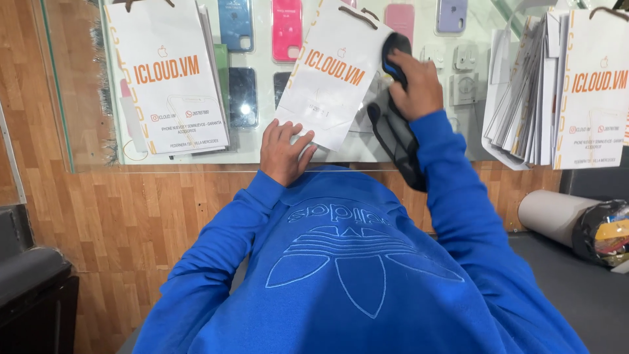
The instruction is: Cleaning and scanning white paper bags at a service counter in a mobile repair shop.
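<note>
A white paper bag (331, 78) with orange print and dark cord handles lies tilted on the glass counter (262, 147). My left hand (283, 149) presses its near corner flat with spread fingers. My right hand (413, 85) grips a black and blue handheld device (395, 51) at the bag's right edge, with a black strap or cable (393, 141) trailing down toward me. Both arms are in blue sleeves.
A stack of white paper bags (169, 72) lies at the left of the counter, and more bags (557, 85) stand fanned at the right. Phone cases in blue, pink and lilac show under the glass. A cardboard roll (550, 213) and a black sack lie at the lower right.
</note>
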